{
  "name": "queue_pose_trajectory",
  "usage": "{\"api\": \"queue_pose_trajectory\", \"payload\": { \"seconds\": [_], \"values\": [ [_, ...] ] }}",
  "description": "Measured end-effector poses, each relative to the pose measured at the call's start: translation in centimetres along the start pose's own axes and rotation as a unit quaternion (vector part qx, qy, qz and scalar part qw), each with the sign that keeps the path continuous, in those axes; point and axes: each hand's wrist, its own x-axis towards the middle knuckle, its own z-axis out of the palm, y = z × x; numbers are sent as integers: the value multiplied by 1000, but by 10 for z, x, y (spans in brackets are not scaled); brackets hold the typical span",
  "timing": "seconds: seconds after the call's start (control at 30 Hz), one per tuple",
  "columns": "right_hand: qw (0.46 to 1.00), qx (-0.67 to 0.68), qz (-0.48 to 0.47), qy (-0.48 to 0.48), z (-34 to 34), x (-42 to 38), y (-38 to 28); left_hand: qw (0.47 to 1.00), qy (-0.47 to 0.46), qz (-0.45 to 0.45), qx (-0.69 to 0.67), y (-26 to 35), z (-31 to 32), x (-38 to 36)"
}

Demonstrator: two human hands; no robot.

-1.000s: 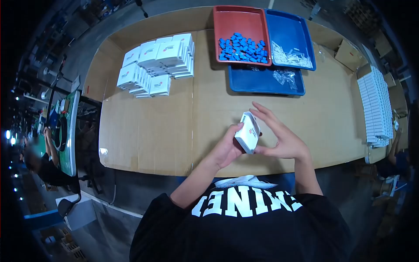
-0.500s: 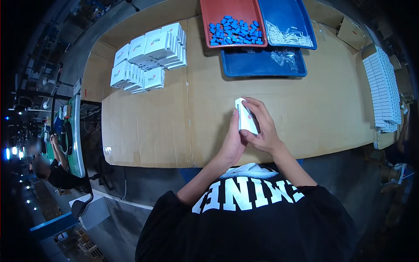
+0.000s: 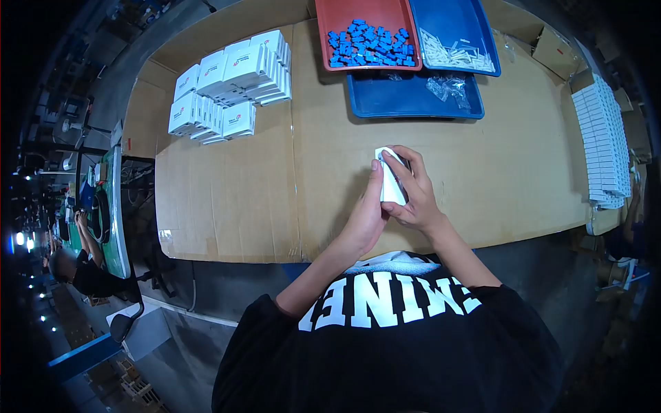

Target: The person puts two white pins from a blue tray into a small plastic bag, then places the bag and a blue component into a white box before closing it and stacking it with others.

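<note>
A small white box (image 3: 392, 186) is held between both hands above the near middle of the cardboard-covered table. My left hand (image 3: 367, 212) grips its left side, with the thumb lying along the edge. Wrapped over the top and right side is my right hand (image 3: 417, 193), its thumb at the lower end. The fingers cover much of the box, and a narrow white side faces up.
Stacked white boxes (image 3: 237, 69) stand at the back left. A red tray (image 3: 368, 14) of blue parts and a blue tray (image 3: 447, 17) of white sticks overlap a lower blue tray (image 3: 413, 103). White boxes (image 3: 602, 141) line the right edge. Another person (image 3: 93, 268) works at far left.
The box has turned in my hands, so its printed face no longer shows and a plain narrow side does. Both hands still grip it. The camera view has shifted slightly.
</note>
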Motion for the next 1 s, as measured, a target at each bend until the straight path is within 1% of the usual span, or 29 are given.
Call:
{"api": "queue_pose_trajectory", "payload": {
  "seconds": [0.1, 0.17, 0.2, 0.27, 0.33, 0.4, 0.47, 0.5, 0.6, 0.7, 0.8, 0.83, 0.9, 0.93, 0.97, 1.0],
  "values": [
    [1000, -6, -28, -13, -3, 7, 10, 1000, 20, 14, 15, -6, 2, 2],
    [995, -35, -95, 13, -1, 13, 16, 999, 18, 23, 23, -5, 4, 2],
    [995, -34, -95, 13, 0, 14, 16, 999, 14, 31, 32, -4, 4, 2],
    [996, -12, -81, -19, 0, 15, 16, 999, 17, 25, 39, -2, -2, 4],
    [997, -13, -72, -15, 1, 15, 13, 999, 18, 17, 45, 0, -2, 3],
    [998, -12, -64, -11, 1, 14, 12, 997, 41, 29, 58, 2, 2, 0],
    [996, -42, -68, -35, 0, 14, 11, 997, 46, 14, 68, 1, -2, 1],
    [996, -42, -68, -35, 1, 13, 12, 996, 52, -1, 78, -1, -5, 2],
    [997, -36, -61, -35, 4, 7, 17, 992, 56, 17, 110, -9, -11, 5],
    [997, -19, -66, -22, 6, 3, 20, 987, 63, 4, 146, -15, -16, 9],
    [998, -6, -64, -15, 5, 3, 21, 987, 72, 8, 143, -12, -9, 7],
    [998, -3, -53, -26, 5, 2, 21, 987, 72, 7, 143, -10, -7, 6],
    [998, 0, -43, -36, 5, 3, 20, 993, 68, 22, 99, -8, -5, 6],
    [998, 19, -15, -53, 5, 7, 18, 993, 67, 21, 100, -8, -8, 7],
    [997, 36, 13, -69, 5, 9, 18, 994, 37, 21, 96, -6, -13, 8],
    [997, 34, 12, -66, 6, 9, 17, 995, 6, 22, 92, -6, -16, 11]
  ]
}}
